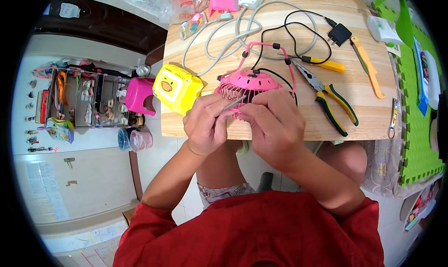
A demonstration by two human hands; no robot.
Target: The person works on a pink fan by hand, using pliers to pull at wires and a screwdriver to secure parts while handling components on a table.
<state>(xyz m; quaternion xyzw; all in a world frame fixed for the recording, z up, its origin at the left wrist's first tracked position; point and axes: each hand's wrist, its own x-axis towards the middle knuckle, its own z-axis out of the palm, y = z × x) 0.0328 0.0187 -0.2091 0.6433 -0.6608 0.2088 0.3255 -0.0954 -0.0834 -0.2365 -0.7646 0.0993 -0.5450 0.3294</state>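
Observation:
My left hand (206, 124) is closed in a pinch at the table's near edge, with a slim grey metal strip (234, 103) sticking out of its fingers. Close beside it, my right hand (276, 127) pinches a thin bright pink piece (236, 111), whose other end reaches toward the left fingertips. Whether the strip touches the pink piece I cannot tell. Just behind both hands sits a small pink fan (256, 80) with a wire cage and a raised pink stand loop. My hands hide its lower front.
Right of the fan lie long-nose pliers (327, 93), a yellow-handled screwdriver (326, 64), an orange-handled tool (367, 66) and a black plug adapter (339, 34). A yellow wipes pack (178, 88) stands left. Grey cable (208, 45) loops across the back. A pink stool (139, 94) is beyond the left edge.

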